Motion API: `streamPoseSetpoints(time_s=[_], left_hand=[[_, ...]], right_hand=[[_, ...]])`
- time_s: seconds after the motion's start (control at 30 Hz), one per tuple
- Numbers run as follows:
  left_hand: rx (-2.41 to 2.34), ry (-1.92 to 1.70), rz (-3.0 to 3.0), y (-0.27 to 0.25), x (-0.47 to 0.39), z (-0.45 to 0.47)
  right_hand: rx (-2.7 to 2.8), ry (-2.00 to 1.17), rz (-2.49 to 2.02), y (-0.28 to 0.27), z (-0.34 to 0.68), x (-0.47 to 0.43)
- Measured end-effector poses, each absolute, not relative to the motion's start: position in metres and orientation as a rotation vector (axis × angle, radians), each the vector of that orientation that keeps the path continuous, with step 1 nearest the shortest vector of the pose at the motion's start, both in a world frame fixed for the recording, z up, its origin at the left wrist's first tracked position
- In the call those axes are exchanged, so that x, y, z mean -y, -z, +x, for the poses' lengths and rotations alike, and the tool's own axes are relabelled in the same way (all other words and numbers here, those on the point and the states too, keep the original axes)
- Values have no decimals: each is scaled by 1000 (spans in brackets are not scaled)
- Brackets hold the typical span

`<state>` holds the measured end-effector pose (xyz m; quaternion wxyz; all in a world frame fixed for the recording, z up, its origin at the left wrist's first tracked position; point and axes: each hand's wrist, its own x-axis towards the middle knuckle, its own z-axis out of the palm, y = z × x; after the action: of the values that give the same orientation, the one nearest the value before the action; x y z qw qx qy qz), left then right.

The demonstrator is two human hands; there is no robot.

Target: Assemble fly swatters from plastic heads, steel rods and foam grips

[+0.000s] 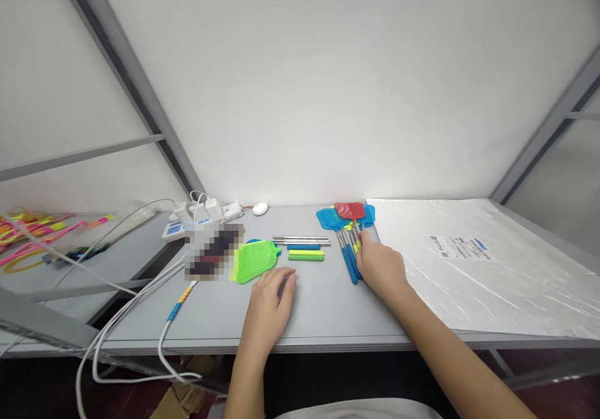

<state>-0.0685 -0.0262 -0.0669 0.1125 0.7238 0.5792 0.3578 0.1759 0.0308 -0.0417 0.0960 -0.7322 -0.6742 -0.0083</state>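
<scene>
Several fly swatters (348,258) lie right of centre on the desk (323,309), heads far, handles near, just left of the right hand (380,265). Its grip touches the bundle; fingers being partly hidden, I cannot tell whether it is clamped. The left hand (269,303), digits slightly apart and apparently holding nothing, is just near of a green mesh head (256,261).
</scene>
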Motion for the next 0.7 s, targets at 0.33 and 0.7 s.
streamPoseSetpoints(time_s=[0.33,0.7], left_hand=[[-1745,-929,2193,66,25,-66],[-1740,-917,2243,66,24,-66]], right_hand=[[2067,47,-2117,44,177,-28],[2072,241,-1866,46,179,-27]])
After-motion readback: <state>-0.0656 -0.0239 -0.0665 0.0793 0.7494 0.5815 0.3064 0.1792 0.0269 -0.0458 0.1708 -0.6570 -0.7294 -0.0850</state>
